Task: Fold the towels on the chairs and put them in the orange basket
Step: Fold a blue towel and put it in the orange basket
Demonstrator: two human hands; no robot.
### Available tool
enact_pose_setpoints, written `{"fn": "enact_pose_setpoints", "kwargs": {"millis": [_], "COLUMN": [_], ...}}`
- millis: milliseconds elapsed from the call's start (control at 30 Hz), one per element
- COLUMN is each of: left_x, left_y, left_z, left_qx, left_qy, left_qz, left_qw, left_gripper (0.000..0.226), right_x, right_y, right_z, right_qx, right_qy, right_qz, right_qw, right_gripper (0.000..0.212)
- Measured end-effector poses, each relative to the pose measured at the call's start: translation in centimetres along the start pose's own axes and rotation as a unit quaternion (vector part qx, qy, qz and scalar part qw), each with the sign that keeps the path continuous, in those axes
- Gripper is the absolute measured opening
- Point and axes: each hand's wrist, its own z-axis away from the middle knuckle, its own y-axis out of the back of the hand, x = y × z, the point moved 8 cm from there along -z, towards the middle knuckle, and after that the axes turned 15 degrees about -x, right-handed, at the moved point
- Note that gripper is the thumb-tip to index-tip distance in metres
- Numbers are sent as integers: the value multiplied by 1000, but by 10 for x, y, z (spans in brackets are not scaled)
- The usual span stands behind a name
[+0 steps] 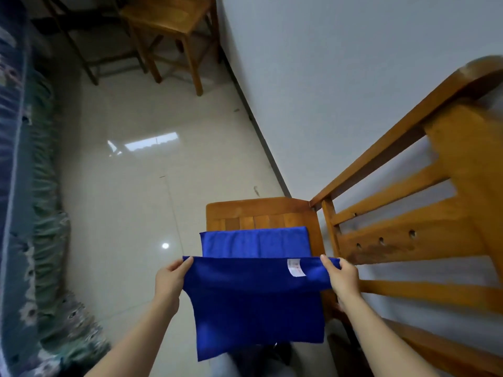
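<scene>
A blue towel (253,303) held up mid-fold above a wooden chair (261,210).

It hangs near the viewer, its top corners pinched by the left hand (170,278) and right hand (340,276). A folded towel (255,242) lies flat on the seat just beyond. Neither is basketed yet (the orange basket is out of view).

Two blue towels (253,308) (255,242), two wooden chairs (261,212) (168,23), two hands (170,278) (341,278), one white label (296,267).

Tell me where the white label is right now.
In the head view, the white label sits at the top edge of the held blue towel, just left of the right hand.
</scene>
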Motion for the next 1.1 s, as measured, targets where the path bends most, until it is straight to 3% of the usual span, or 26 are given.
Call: {"fn": "enact_pose_setpoints", "kwargs": {"millis": [233,433,633,800,1000,1100], "left_x": [-21,-44,-59,-62,-65,-60], "left_y": [-1,5,4,3,4,6], "left_z": [-96,-159,-191,-209,-211,-206], "left_qx": [18,38,57,50,10,-8], "left_qy": [11,25,46,64,70,74], "left_qz": [-4,-27,-49,-60,-67,-105], "left_qw": [1000,999,996,995,995,992], "left_gripper": [10,11,6,3,20,15], "right_x": [13,10,8,11,10,6], "right_y": [-27,-48,-54,-51,-55,-58], "right_z": [-93,-158,-193,-207,-211,-212], "right_qx": [20,32,56,76,-2,-18], "right_qy": [22,47,61,47,62,48], "right_qz": [22,65,162,273,451,518], "right_qw": [999,996,983,958,890,854], "right_gripper": [25,45,49,21,46,37]}}
